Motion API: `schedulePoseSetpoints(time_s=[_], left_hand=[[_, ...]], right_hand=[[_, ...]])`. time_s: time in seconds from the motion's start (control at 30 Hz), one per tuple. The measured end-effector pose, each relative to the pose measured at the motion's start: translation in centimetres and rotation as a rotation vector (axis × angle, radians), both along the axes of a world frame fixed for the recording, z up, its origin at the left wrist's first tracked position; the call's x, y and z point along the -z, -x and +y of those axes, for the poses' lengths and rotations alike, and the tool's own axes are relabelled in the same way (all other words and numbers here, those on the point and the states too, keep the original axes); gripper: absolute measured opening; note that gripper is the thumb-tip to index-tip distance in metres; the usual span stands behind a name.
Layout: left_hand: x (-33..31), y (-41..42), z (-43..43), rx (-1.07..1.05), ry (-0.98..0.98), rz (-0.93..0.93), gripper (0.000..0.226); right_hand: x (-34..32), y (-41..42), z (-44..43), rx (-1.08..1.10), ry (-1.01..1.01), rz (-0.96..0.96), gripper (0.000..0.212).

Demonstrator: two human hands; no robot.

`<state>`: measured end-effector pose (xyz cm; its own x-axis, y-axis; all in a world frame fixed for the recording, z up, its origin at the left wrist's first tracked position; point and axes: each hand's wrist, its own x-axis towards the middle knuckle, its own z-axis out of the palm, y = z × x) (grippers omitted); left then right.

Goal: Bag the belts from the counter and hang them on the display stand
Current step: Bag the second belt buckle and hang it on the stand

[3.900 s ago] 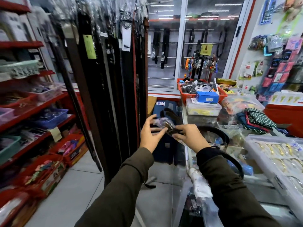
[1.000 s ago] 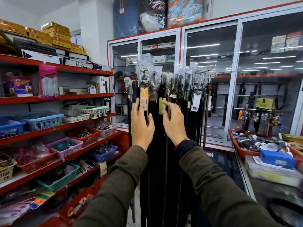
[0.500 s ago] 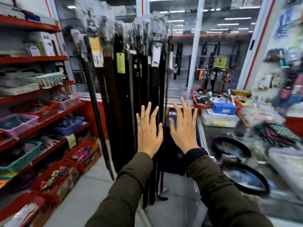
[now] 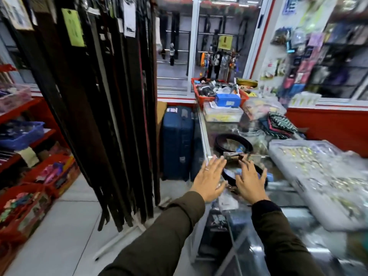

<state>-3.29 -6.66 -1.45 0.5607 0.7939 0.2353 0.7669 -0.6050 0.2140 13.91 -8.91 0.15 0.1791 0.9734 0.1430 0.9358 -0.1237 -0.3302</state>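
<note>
Two black belts lie coiled on the glass counter. The far belt rests behind a small clear bag. The near belt lies partly under my hands. My left hand hovers open, fingers spread, at the counter's left edge. My right hand is open too, palm down over the near belt. Neither hand holds anything. The display stand on the left carries many long dark belts, some with tags.
A blue suitcase stands between stand and counter. A clear tray of buckles sits on the counter's right. A red basket and blue box lie at the far end. Red shelves with baskets line the left.
My hands have left the hanging belts on the stand and swung down to the right, over the counter and the near coiled belt. Both stay open and hold nothing.
</note>
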Motion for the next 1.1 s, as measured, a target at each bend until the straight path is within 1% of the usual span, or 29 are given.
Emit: schedulePoseSetpoints(time_s=[0.07,0.13,0.2,0.23,0.33,0.4,0.5,0.53,0.6,0.67,0.73,0.8,0.87,0.9,1.0,1.1], left_hand=[[0.8,-1.9,-0.1,0.071,0.040,0.108,0.070],[1.3,-3.6,-0.2,0.119,0.070,0.127,0.069],[1.5,-4.8,-0.2,0.140,0.057,0.150,0.066],[1.5,-5.3,-0.2,0.140,0.040,0.169,0.064],[1.5,-6.3,-0.2,0.096,0.010,0.183,0.053],[1.4,-6.6,-0.2,0.063,0.006,0.180,0.044],[1.2,-6.8,-0.5,0.028,-0.011,0.196,0.035],[1.1,-6.9,-0.6,0.019,-0.015,0.199,0.033],[1.0,-7.0,-0.8,0.009,-0.033,0.213,0.029],[0.8,-6.8,-0.9,0.016,-0.050,0.233,0.028],[0.7,-6.2,-0.7,0.041,-0.074,0.239,0.029],[0.5,-5.1,-0.6,0.080,-0.125,0.225,0.031],[0.5,-3.6,-0.4,0.097,-0.177,0.167,0.038],[0.4,-2.7,-0.4,0.092,-0.196,0.100,0.043],[-0.2,-0.3,-0.7,0.036,-0.199,-0.199,0.052],[-1.3,1.5,-0.9,-0.143,-0.120,-0.506,0.058]], right_hand=[[0.9,-1.7,-0.8,-0.015,0.151,-0.047,0.056],[1.5,-2.7,-1.4,-0.054,0.246,-0.083,0.060],[1.9,-3.5,-1.8,-0.093,0.252,-0.091,0.065],[1.9,-3.8,-1.9,-0.109,0.238,-0.084,0.063],[1.5,-4.4,-2.1,-0.135,0.183,-0.016,0.043],[1.3,-4.4,-2.3,-0.128,0.201,-0.099,0.038],[1.6,-3.8,-2.4,-0.126,0.237,-0.279,0.045],[1.6,-3.6,-2.5,-0.123,0.243,-0.323,0.044],[1.3,-3.5,-2.5,-0.117,0.239,-0.357,0.038],[0.7,-3.7,-2.6,-0.120,0.236,-0.312,0.035],[0.1,-3.7,-2.7,-0.145,0.233,-0.238,0.034],[-0.5,-3.4,-2.8,-0.160,0.205,-0.158,0.029],[-1.1,-2.8,-2.7,-0.172,0.163,-0.066,0.025],[-1.5,-2.4,-2.6,-0.192,0.138,-0.017,0.024],[-2.9,-0.8,-1.8,-0.254,0.080,0.100,0.022],[-3.9,1.0,-0.7,-0.285,0.031,0.199,0.024]])
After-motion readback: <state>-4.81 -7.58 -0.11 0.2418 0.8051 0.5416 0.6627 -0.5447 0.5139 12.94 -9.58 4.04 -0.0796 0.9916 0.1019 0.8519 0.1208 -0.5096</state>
